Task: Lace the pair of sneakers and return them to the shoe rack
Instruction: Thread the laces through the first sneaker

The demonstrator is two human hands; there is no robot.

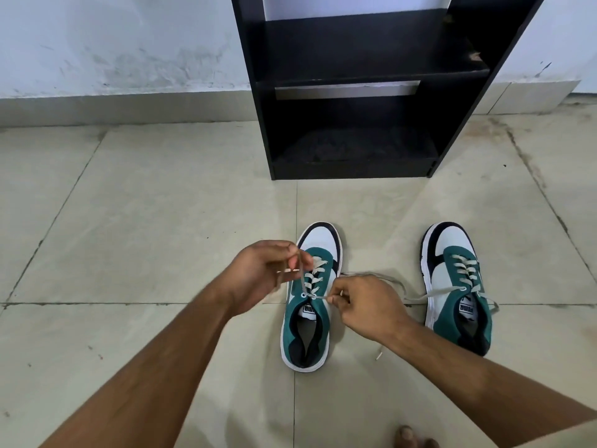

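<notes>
Two green, white and navy sneakers stand on the tiled floor, toes toward the rack. The left sneaker [308, 321] lies between my hands. My left hand [265, 273] pinches one end of its pale lace [311, 281] and holds it up over the eyelets. My right hand [365, 308] pinches the other lace end just right of the top eyelets. The right sneaker [458, 286] stands apart at the right, laced, with loose lace ends trailing on the floor. The black shoe rack [355, 92] stands against the wall straight ahead, its shelves bare.
Pale floor tiles [145, 221] spread all around the shoes. A white scuffed wall [113, 43] runs behind the rack. A toe of my foot [407, 436] shows at the bottom edge.
</notes>
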